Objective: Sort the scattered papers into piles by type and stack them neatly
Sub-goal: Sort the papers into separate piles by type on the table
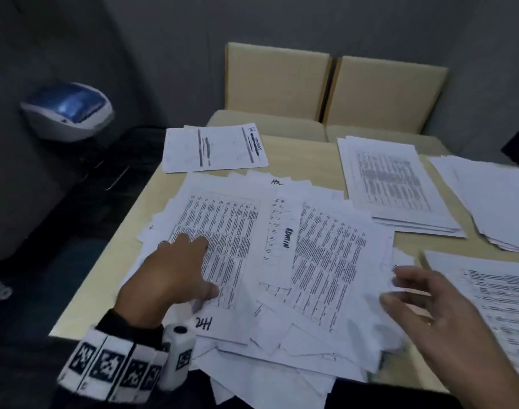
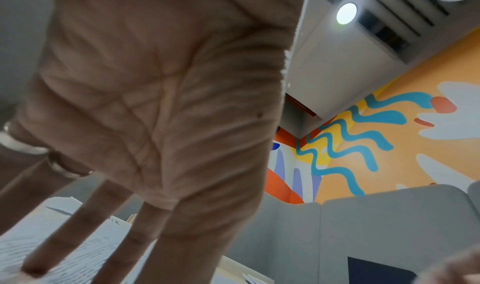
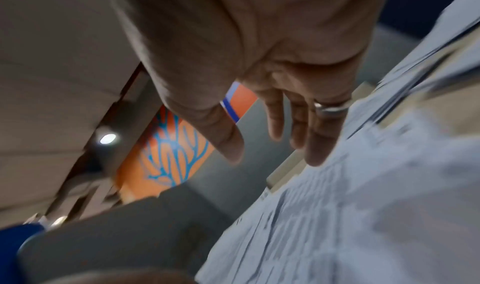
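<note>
Four piles [image 1: 396, 184] sit sorted around the table's [image 1: 113, 261] edges; the scattered heap [image 1: 281, 261] remains. My left hand [image 1: 175, 270] presses it flat-fingered; my right hand [image 1: 429, 314] hovers spread, seemingly holding nothing.

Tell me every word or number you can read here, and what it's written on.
"ADMIN": handwritten on the narrow sheet in the scattered heap.
"HR": handwritten on the sheet at the heap's far edge.
"HR", upside down: on the sheet near the left hand.
All printed text and the letterhead are too blurred.
</note>
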The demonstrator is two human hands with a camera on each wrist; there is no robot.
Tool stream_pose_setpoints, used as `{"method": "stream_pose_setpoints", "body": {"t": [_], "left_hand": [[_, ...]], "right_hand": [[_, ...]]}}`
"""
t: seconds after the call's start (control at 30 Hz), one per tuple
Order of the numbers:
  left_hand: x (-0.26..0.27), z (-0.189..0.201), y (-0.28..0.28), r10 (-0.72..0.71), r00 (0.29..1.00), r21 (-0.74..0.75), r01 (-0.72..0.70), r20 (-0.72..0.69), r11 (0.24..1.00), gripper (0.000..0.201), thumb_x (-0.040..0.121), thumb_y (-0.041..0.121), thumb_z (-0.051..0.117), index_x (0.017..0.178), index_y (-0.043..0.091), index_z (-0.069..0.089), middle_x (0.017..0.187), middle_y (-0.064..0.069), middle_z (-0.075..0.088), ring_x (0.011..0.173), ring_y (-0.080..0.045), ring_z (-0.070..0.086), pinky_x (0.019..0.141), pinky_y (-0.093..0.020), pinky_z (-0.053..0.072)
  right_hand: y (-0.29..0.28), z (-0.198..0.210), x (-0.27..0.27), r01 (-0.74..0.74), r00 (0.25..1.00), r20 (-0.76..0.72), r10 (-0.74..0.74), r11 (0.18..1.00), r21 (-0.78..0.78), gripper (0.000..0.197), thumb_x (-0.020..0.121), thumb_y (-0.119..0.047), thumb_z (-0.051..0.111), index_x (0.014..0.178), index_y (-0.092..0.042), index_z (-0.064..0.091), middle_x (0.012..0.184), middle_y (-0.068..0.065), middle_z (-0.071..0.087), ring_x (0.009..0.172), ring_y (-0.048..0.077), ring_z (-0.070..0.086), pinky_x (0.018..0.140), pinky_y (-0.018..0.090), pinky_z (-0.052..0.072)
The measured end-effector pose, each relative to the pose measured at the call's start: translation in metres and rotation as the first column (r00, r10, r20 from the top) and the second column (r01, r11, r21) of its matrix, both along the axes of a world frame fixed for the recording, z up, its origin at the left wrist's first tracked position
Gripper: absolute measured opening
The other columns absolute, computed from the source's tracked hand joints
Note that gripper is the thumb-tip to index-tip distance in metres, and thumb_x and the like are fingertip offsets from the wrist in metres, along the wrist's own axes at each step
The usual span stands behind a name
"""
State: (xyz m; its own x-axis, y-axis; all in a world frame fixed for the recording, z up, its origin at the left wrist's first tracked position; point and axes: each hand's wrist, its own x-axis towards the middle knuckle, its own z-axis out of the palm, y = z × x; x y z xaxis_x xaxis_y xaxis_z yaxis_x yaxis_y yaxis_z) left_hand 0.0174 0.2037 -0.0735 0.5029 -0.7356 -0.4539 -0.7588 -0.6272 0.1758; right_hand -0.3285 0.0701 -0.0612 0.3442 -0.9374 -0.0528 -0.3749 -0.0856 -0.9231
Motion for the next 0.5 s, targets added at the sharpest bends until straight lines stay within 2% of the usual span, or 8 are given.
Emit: {"method": "stream_pose_setpoints", "body": {"t": [0.1,0.2,0.27,0.33,0.37,0.43,0.5], "left_hand": [[-0.002,0.005,0.001,-0.03,0.999,-0.006,0.03,0.019,1.0,0.083,0.075,0.057,0.083,0.144,0.032,0.044,0.139,0.0,0.047,0.127,-0.03,0.049,0.1,-0.042,0.05],[0.0,0.011,0.005,-0.046,0.999,-0.051,0.045,-0.021,0.998,0.079,0.077,0.046,0.086,0.146,0.036,0.047,0.139,0.005,0.048,0.127,-0.025,0.048,0.093,-0.036,0.048],[0.004,0.012,0.007,-0.028,0.997,-0.079,0.023,-0.065,0.997,0.075,0.077,0.038,0.087,0.143,0.037,0.051,0.136,0.008,0.047,0.126,-0.023,0.048,0.085,-0.031,0.047],[0.006,0.011,0.009,0.029,0.996,-0.074,-0.035,-0.083,0.997,0.077,0.077,0.034,0.087,0.144,0.034,0.049,0.137,0.006,0.043,0.131,-0.028,0.04,0.08,-0.031,0.045],[0.007,0.011,0.009,0.072,0.995,-0.052,-0.075,-0.067,0.996,0.083,0.075,0.036,0.088,0.145,0.031,0.044,0.14,0.002,0.038,0.135,-0.033,0.035,0.083,-0.034,0.045],[0.007,0.009,0.011,0.156,0.988,0.021,-0.155,-0.022,0.988,0.101,0.071,0.045,0.09,0.149,0.023,0.03,0.148,-0.01,0.027,0.141,-0.043,0.025,0.094,-0.043,0.046],[0.009,0.008,0.013,0.213,0.977,0.061,-0.212,-0.006,0.975,0.122,0.066,0.054,0.092,0.154,0.016,0.017,0.152,-0.017,0.021,0.144,-0.047,0.021,0.102,-0.046,0.047]], "right_hand": [[0.001,0.006,0.078,-0.271,0.917,-0.285,0.28,0.96,0.07,0.045,0.089,-0.044,0.076,0.126,-0.032,0.054,0.121,-0.016,0.061,0.105,0.004,0.066,0.083,0.03,0.057],[-0.017,0.002,0.134,-0.384,0.807,-0.422,0.414,0.91,0.158,0.073,0.09,-0.055,0.071,0.148,-0.021,0.04,0.133,-0.003,0.055,0.116,0.018,0.063,0.098,0.043,0.056],[-0.03,-0.004,0.16,-0.365,0.804,-0.435,0.406,0.914,0.178,0.081,0.09,-0.052,0.073,0.151,-0.013,0.035,0.13,0.005,0.058,0.113,0.026,0.065,0.098,0.048,0.056],[-0.045,-0.01,0.176,-0.296,0.84,-0.412,0.352,0.935,0.195,0.081,0.091,-0.043,0.077,0.149,-0.008,0.033,0.118,0.007,0.062,0.103,0.032,0.068,0.092,0.051,0.059],[-0.051,-0.013,0.181,-0.272,0.842,-0.427,0.329,0.943,0.191,0.08,0.091,-0.038,0.078,0.148,-0.005,0.032,0.113,0.007,0.061,0.1,0.032,0.068,0.089,0.05,0.059],[-0.056,-0.013,0.188,-0.247,0.83,-0.471,0.3,0.954,0.172,0.074,0.092,-0.029,0.078,0.144,0.001,0.036,0.103,0.008,0.06,0.094,0.032,0.067,0.087,0.05,0.059],[-0.057,-0.013,0.19,-0.249,0.846,-0.439,0.302,0.953,0.175,0.051,0.093,-0.018,0.078,0.126,0.005,0.048,0.09,0.015,0.063,0.07,0.03,0.065,0.075,0.051,0.058]]}}
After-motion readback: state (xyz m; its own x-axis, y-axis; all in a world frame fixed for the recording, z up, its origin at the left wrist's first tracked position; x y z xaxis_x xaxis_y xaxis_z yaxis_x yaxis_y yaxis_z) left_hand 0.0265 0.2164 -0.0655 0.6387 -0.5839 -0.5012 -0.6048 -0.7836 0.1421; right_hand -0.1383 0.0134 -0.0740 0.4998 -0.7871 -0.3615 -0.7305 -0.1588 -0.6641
